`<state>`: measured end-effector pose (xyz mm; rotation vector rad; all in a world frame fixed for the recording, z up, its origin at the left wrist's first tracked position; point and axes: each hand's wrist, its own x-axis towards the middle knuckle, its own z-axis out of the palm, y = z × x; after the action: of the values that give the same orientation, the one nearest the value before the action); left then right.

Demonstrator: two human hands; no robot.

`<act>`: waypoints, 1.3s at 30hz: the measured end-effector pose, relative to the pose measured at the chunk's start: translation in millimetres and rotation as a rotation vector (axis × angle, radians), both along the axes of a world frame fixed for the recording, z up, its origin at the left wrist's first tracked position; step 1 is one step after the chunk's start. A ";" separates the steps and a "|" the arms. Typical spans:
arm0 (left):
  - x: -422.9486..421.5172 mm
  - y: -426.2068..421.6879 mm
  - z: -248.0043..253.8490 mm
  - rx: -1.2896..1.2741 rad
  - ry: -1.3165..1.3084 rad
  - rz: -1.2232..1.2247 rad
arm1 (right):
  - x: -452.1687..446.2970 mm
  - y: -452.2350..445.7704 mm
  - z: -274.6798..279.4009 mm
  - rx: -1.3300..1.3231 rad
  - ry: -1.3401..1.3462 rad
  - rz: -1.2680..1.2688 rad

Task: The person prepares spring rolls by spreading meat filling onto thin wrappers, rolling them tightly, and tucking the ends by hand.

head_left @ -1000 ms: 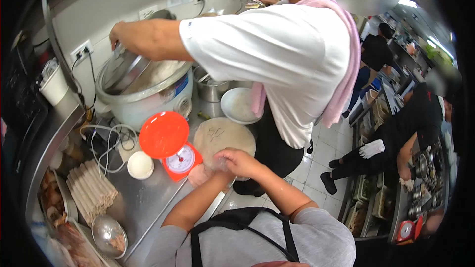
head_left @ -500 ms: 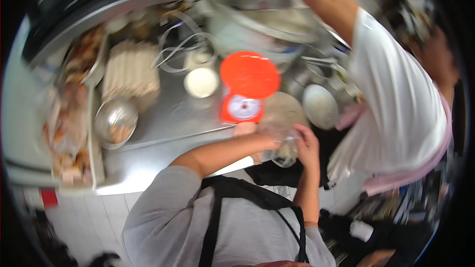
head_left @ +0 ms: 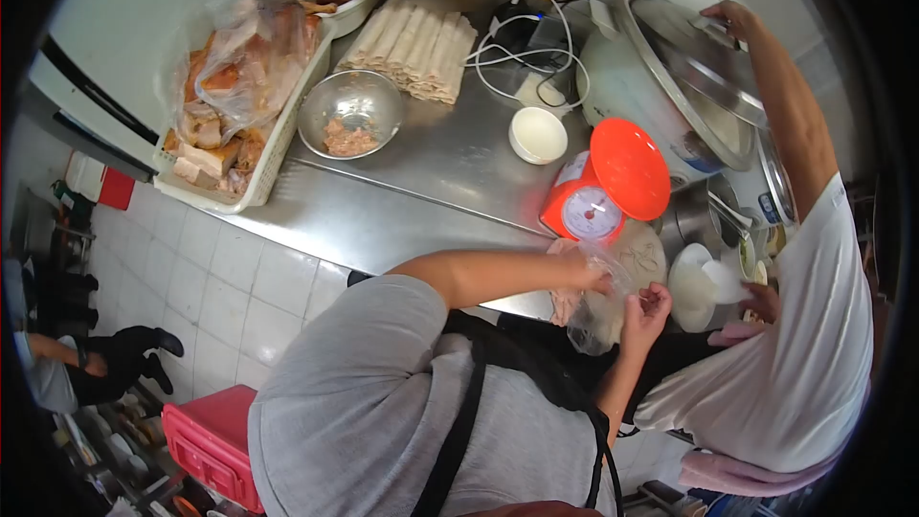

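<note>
A clear plastic bag hangs between my two hands at the counter's front edge. My left hand is closed on its upper left part. On the other side, my right hand pinches the bag's edge with bent fingers. Just behind them stands a red kitchen scale with a round red pan. A pale round disc with writing on it lies right of the scale. Pinkish cloth-like material is beside my left hand. A small white bowl sits left of the scale.
A metal bowl of minced meat, stacked pale rolls and a basket of meat are at the left. A co-worker at the right holds a lid over a large cooker. A red bin stands below.
The view has swung left, bringing the meat basket and red bin into sight. My hands have moved apart, with the bag spread between them. The co-worker now holds a white bowl or scoop low down.
</note>
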<state>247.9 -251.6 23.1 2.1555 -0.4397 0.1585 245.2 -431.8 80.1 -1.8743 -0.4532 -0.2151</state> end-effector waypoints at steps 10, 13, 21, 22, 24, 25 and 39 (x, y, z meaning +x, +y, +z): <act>31.4 10.5 5.0 -0.170 0.478 -0.131 | -33.7 6.8 -34.2 -0.345 0.069 -0.077; 32.3 7.5 11.1 -0.347 0.635 -0.165 | -31.1 8.2 -11.9 -0.401 0.115 -0.153; 22.9 1.4 49.1 -0.436 0.690 -0.065 | -2.0 14.8 -23.1 -0.456 -0.025 -0.097; 27.4 2.2 42.3 -0.484 0.613 -0.026 | 0.1 12.8 -27.6 -0.438 -0.008 -0.107; 37.5 3.7 29.0 -0.579 0.459 0.049 | 3.7 7.3 -32.8 -0.464 0.041 -0.101; 39.2 2.8 27.4 -0.652 0.415 0.100 | 5.1 3.6 -33.7 -0.508 0.072 -0.085; 18.6 34.2 44.3 -0.604 0.571 0.028 | 5.6 13.7 -16.6 -0.362 0.142 -0.011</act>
<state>266.4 -217.4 67.4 1.5176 -0.0151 -0.2760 250.8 -418.1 63.5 -2.2291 -0.4034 -0.0045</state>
